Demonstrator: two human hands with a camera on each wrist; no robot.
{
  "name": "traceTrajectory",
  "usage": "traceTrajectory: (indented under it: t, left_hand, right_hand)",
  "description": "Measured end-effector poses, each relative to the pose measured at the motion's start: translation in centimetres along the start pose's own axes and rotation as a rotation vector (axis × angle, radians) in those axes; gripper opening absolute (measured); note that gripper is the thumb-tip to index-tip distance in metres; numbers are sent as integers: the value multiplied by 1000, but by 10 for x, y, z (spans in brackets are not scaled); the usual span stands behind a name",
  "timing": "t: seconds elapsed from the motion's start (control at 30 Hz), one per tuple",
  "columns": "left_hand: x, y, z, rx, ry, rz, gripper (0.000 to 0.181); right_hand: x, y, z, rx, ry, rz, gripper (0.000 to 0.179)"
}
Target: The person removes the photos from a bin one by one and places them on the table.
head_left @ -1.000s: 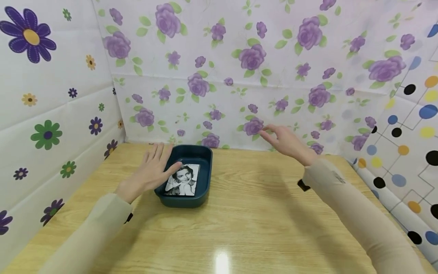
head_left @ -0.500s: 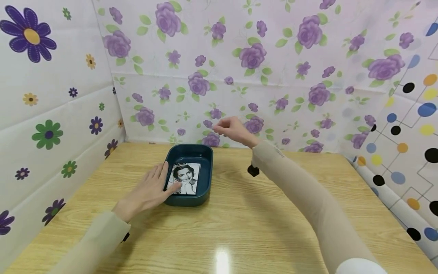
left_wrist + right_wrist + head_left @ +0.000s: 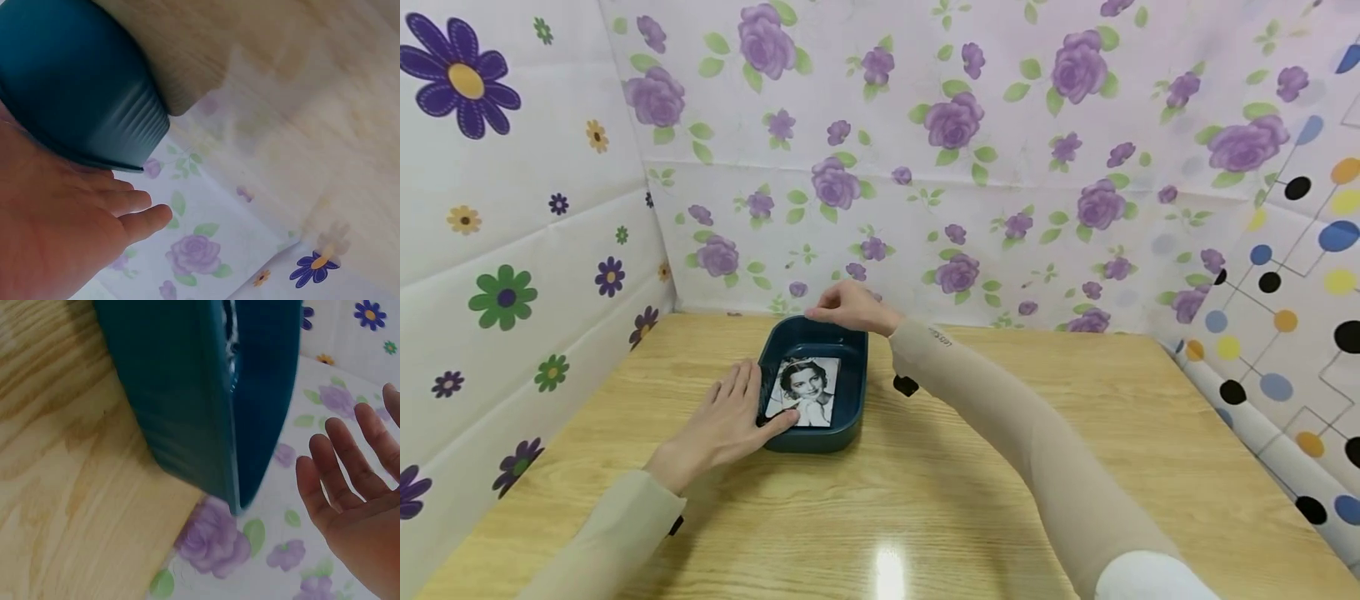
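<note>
A dark teal rectangular tub (image 3: 851,417) with rounded corners stands on the table, a black-and-white portrait photo card (image 3: 808,387) lying in it. At its left rim is my left hand (image 3: 721,422), fingers straight and thumb reaching over the card's lower edge. In the left wrist view the palm of the left hand (image 3: 56,219) lies along the rim of the tub (image 3: 69,81). My right hand (image 3: 853,306) is over the tub's far rim, fingers loosely bent. The right wrist view has the right hand (image 3: 362,494) apart from the tub (image 3: 169,394), holding nothing.
The light wood table (image 3: 1000,500) carries the tub left of its middle. A purple-rose cloth (image 3: 910,150) hangs behind. Flower-print cloth (image 3: 512,208) stands at the left and a dotted cloth (image 3: 1292,317) at the right.
My right hand has moved left and slightly down from the table's right side to the tub's far rim. The left hand has come down and back along the tub's left rim.
</note>
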State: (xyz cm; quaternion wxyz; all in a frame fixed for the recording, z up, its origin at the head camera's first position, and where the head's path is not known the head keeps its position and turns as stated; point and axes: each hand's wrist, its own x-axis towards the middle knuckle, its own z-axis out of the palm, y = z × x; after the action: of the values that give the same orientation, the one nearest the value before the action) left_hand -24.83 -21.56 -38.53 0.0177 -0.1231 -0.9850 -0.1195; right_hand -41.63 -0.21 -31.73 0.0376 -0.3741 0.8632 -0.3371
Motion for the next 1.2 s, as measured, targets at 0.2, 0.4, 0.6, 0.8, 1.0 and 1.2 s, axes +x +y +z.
traceTrajectory:
  t: [0.2,0.4,0.6,0.8,1.0,1.2]
  left_hand:
    - [-1,2,-2,-19,-36,-25,110]
    - [0,4,-2,-16,-48,-41,112]
    - [-1,4,-2,-11,-43,-48,111]
    - [-7,1,0,-49,-35,-40,108]
    - [-11,-3,1,-71,-47,-28,107]
    - [-12,-8,-2,-129,-98,-31,110]
  right_hand:
    - [7,4,16,-39,-61,-54,28]
    - [13,16,28,-92,-146,-57,16]
    - [15,17,38,-105,-175,-31,11]
    - [9,18,44,-146,-203,-16,12]
    - [7,17,45,-158,-205,8,12]
    - [11,15,50,-167,-215,13,13]
